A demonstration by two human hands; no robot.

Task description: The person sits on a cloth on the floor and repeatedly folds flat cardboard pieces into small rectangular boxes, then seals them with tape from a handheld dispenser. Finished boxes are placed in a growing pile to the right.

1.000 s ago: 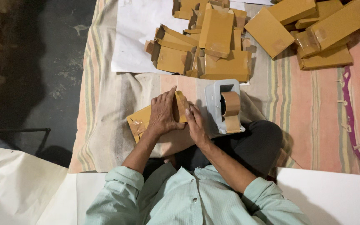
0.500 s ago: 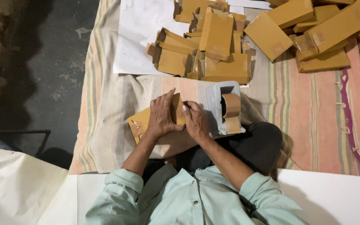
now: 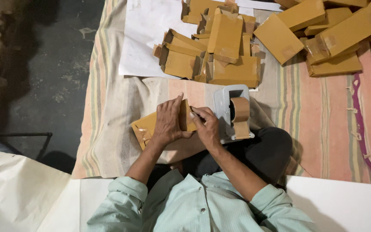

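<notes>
A flat brown box point(image 3: 151, 126) lies on the striped cloth point(image 3: 323, 129) right in front of the seated person, just left of the tape dispenser point(image 3: 232, 111). Its long axis runs on a slant, from the lower left near the person's knee up to the right, so the far end points toward the dispenser. The near left end shows glossy tape across it.

The left hand point(image 3: 168, 122) lies flat over the middle of the box, fingers point(image 3: 177, 102) held together and stretched along the far end, pressing it down. The right hand point(image 3: 207, 126) meets it at that same end, its fingers curled and pinching at the edge of the box beside the left thumb; what exactly sits between them I cannot tell.

The dispenser is grey with a roll of brown tape upright in it, touching or nearly touching the right hand. Beyond it a heap of open boxes point(image 3: 211, 47) rests partly on a white sheet point(image 3: 147, 34). Farther right, well apart from the hands, closed boxes point(image 3: 323, 30) lie stacked loosely. Bare dark floor point(image 3: 44, 64) runs along the left of the cloth.
</notes>
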